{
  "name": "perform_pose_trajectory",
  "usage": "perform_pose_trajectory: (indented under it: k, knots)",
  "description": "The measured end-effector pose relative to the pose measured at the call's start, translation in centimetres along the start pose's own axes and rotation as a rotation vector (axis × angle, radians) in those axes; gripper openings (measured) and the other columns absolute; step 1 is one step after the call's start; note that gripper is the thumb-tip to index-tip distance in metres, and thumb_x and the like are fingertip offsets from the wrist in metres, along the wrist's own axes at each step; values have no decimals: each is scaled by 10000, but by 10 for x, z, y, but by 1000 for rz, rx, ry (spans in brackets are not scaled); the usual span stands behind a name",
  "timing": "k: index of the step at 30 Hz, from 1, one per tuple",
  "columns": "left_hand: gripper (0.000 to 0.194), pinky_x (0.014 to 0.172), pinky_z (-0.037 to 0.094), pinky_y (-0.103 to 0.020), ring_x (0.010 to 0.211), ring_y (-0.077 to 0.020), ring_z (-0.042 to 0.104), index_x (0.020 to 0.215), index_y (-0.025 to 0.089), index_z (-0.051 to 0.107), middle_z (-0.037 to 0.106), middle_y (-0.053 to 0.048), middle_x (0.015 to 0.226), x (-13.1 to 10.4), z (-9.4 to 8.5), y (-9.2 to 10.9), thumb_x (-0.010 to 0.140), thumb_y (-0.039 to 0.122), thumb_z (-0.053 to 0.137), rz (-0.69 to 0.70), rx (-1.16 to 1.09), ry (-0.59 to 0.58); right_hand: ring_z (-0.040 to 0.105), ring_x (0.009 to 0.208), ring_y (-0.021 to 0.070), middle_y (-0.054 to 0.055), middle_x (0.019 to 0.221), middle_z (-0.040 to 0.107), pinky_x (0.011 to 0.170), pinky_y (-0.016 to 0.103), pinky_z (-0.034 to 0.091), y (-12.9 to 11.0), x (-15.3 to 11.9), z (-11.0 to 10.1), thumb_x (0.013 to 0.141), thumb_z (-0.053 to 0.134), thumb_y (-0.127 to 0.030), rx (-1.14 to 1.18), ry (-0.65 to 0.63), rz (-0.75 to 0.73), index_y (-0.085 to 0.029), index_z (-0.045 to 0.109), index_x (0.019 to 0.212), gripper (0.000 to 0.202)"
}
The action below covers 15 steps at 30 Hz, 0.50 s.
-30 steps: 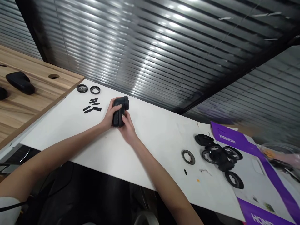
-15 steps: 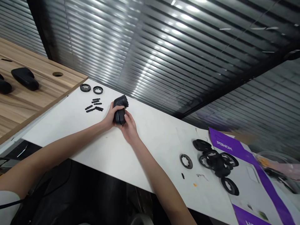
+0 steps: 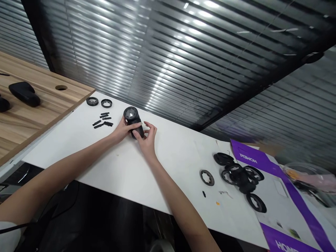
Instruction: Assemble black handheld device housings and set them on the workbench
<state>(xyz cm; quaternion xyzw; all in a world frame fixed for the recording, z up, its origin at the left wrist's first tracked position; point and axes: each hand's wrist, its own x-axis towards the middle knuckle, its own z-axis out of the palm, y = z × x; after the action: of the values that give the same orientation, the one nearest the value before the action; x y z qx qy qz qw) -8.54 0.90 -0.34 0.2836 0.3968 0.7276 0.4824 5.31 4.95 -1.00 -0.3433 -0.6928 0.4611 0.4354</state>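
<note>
**Two hands around a black handheld device**

Over the white table [image 3: 173, 154], right of small black strips [image 3: 102, 120], the left hand [image 3: 122, 131] grips the device [image 3: 137, 128], thumb across its body. Its round mesh head [image 3: 131, 112] faces up at the wearer; the long axis slants from far left to near right. The right hand [image 3: 147, 141] steadies the lower body, fingers partly spread. Far right, a clear container [image 3: 301, 165] holds pink, orange and dark items, too blurred to name.

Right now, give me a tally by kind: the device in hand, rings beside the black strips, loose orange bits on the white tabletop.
Device in hand: 1
Rings beside the black strips: 2
Orange bit on the white tabletop: 1
Total: 4
</note>
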Motion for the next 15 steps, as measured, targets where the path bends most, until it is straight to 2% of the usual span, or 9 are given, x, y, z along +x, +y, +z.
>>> perform_pose_trajectory:
  k: [2, 4, 6, 8, 11, 13, 15]
  knots:
    - [650, 880, 551, -357, 1015, -216, 659, 1144, 226, 569, 661, -37, 1068, 0, 0, 2, 634, 302, 965, 50, 3, -4, 593, 875, 196, 55, 1093, 629, 761, 326, 524, 1, 4, -3, 764, 805, -586, 1, -111, 33, -262, 566, 1337, 701]
    - [611, 853, 544, -340, 974, -204, 652, 1098, 221, 577, 649, -26, 1023, 0, 0, 4, 632, 311, 962, 85, 22, 6, 580, 738, 182, -14, 843, 622, 708, 318, 501, 1, 6, -6, 805, 779, -587, -25, -216, 58, -258, 546, 1385, 707]
    - [592, 853, 538, -341, 958, -200, 647, 1078, 220, 581, 642, -20, 1003, 0, 0, 6, 634, 323, 959, 95, 41, 11, 562, 665, 174, -45, 743, 607, 695, 322, 498, 0, 7, -9, 830, 769, -579, -58, -263, 71, -262, 534, 1429, 718]
    - [599, 880, 533, -350, 974, -205, 646, 1075, 215, 586, 647, -25, 1012, 1, -1, 6, 623, 318, 966, 100, 73, -10, 591, 693, 185, -29, 786, 653, 727, 338, 517, -1, 6, -9, 831, 775, -574, -64, -269, 77, -267, 543, 1453, 731]
    - [674, 918, 529, -361, 1031, -224, 646, 1115, 209, 585, 663, -44, 1068, 3, -5, 4, 578, 280, 986, 101, 123, -41, 672, 898, 236, 25, 981, 734, 842, 372, 547, -3, 5, -8, 832, 774, -573, -11, -256, 68, -269, 586, 1446, 711]
    - [715, 930, 529, -368, 1056, -230, 643, 1150, 210, 578, 665, -51, 1103, 4, -7, 3, 567, 275, 988, 91, 133, -29, 680, 1042, 260, 45, 1090, 750, 914, 386, 555, -3, 5, -7, 841, 765, -574, 18, -241, 55, -261, 611, 1433, 688]
    - [724, 927, 533, -368, 1063, -229, 641, 1166, 209, 575, 663, -54, 1117, 4, -7, 2, 576, 289, 985, 91, 132, -3, 677, 1102, 267, 57, 1159, 751, 950, 394, 560, -2, 5, -6, 845, 761, -577, 25, -226, 45, -243, 622, 1429, 687]
